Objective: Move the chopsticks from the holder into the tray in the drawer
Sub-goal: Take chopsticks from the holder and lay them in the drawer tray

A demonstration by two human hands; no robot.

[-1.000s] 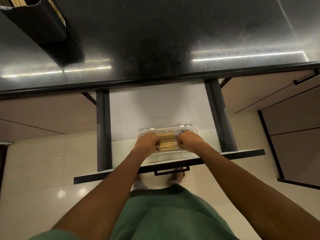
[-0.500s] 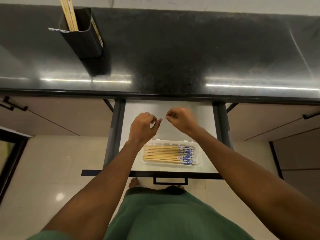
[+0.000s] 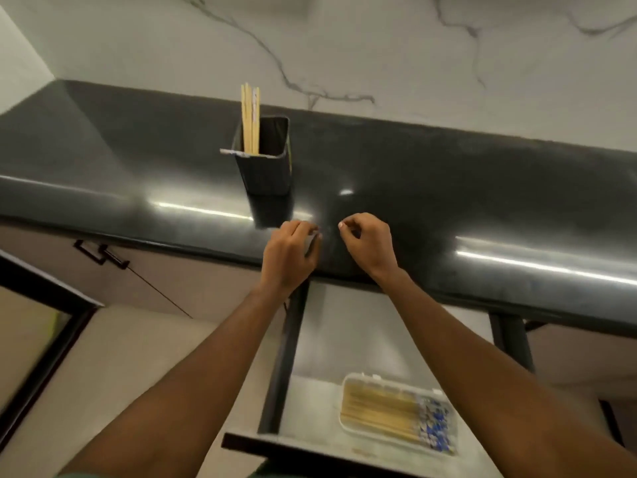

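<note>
Nearest you, the tray (image 3: 348, 405) in the open drawer (image 3: 310, 401) already holds a packed row of chopsticks. Beyond it, over the desk (image 3: 448, 188) edge, your left hand (image 3: 287, 258) and right hand (image 3: 368, 244) hover loosely curled, each grip empty. Reach past them to the holder (image 3: 265, 170); pinch the remaining chopsticks (image 3: 250, 120) near their tops and lift straight up.

Black glossy countertop (image 3: 448, 188) runs across frame, light strips reflected on it. White marble-look wall (image 3: 379, 46) with grey veins behind it. Beige cabinet front (image 3: 193, 281) under the counter at left, black handle (image 3: 100, 253) on it. Cream tiled floor (image 3: 131, 357) below. Dark-framed panel (image 3: 41, 326) at far left. Green clothing at bottom edge (image 3: 69, 475).
</note>
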